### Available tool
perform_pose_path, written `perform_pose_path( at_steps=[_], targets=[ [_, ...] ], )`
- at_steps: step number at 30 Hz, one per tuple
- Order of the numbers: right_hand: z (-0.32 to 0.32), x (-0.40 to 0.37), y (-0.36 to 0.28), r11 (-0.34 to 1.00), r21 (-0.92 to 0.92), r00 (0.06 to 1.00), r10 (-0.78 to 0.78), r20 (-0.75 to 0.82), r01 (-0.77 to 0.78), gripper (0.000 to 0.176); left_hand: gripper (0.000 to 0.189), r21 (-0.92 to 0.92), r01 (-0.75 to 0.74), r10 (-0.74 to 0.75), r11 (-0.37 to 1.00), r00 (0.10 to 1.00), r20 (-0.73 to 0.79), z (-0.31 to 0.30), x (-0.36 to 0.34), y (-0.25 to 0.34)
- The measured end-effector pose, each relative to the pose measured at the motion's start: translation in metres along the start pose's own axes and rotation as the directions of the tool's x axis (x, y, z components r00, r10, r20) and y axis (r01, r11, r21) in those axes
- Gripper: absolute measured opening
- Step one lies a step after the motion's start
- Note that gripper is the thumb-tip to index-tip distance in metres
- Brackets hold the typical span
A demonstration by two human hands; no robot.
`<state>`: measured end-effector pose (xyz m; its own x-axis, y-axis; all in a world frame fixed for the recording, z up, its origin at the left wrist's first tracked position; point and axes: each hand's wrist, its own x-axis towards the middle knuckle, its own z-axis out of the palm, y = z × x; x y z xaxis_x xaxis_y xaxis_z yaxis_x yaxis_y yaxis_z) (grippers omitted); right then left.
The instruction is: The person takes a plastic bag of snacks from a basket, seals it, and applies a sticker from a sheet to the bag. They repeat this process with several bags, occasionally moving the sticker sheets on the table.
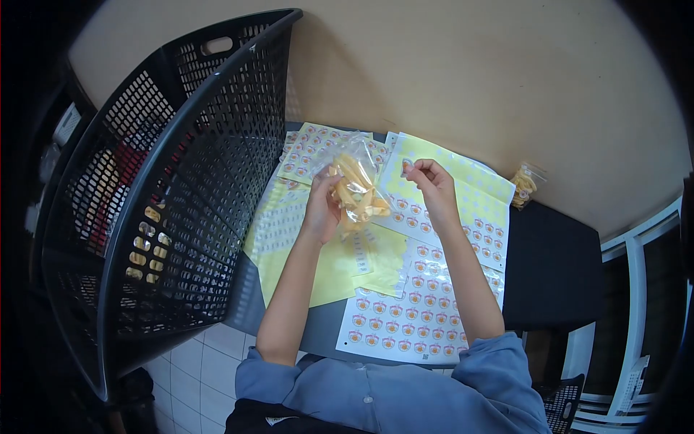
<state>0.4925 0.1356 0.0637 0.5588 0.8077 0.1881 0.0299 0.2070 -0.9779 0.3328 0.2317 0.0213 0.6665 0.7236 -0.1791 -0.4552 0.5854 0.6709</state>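
Note:
My left hand point(323, 206) grips the left side of a clear plastic bag point(356, 189) with yellow, stick-like pieces inside. The bag is held above the sheets at the middle of the table. To its right, my right hand point(432, 184) pinches a small round sticker point(407, 168) between thumb and fingertips, apart from the bag. Beneath that hand lies a sticker sheet point(468, 189) whose upper part is bare yellow backing and whose lower part still carries round stickers. Another full sticker sheet point(405, 318) lies nearer to me.
A large black perforated basket point(195, 173) stands at the left, with bags visible through its holes. Yellow backing sheets point(303, 278) lie beside it. Another filled bag point(526, 185) rests at the right by the wall, near a black surface point(553, 267).

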Motion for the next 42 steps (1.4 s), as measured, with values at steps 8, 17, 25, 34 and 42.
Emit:
perform_pose_path(
  at_steps=[8,17,25,34,42],
  targets=[
    [0.012,-0.038,-0.046,0.87,-0.325,0.919,-0.293,0.263,0.37,0.009,0.045,0.548,-0.309,0.302,0.777,0.947,0.106,0.025,-0.058,0.007],
    [0.022,-0.047,-0.103,0.535,-0.513,0.607,-0.001,0.794,0.672,0.024,0.028,0.654,-0.152,0.061,0.741,0.985,0.16,0.026,-0.093,0.02],
    [0.038,-0.052,-0.114,0.436,-0.537,0.501,0.206,0.841,0.722,0.042,0.029,0.74,-0.15,-0.011,0.656,0.978,0.209,0.027,-0.107,0.02],
    [0.048,-0.065,-0.109,0.187,-0.464,0.451,0.107,0.886,0.866,0.033,0.031,0.739,-0.136,-0.019,0.66,0.98,0.198,0.032,-0.118,0.019],
    [0.047,-0.079,-0.1,-0.003,-0.507,0.502,-0.136,0.854,0.862,0.045,0.041,0.766,-0.133,0.024,0.628,0.988,0.152,0.042,-0.128,0.018]
  ],
)
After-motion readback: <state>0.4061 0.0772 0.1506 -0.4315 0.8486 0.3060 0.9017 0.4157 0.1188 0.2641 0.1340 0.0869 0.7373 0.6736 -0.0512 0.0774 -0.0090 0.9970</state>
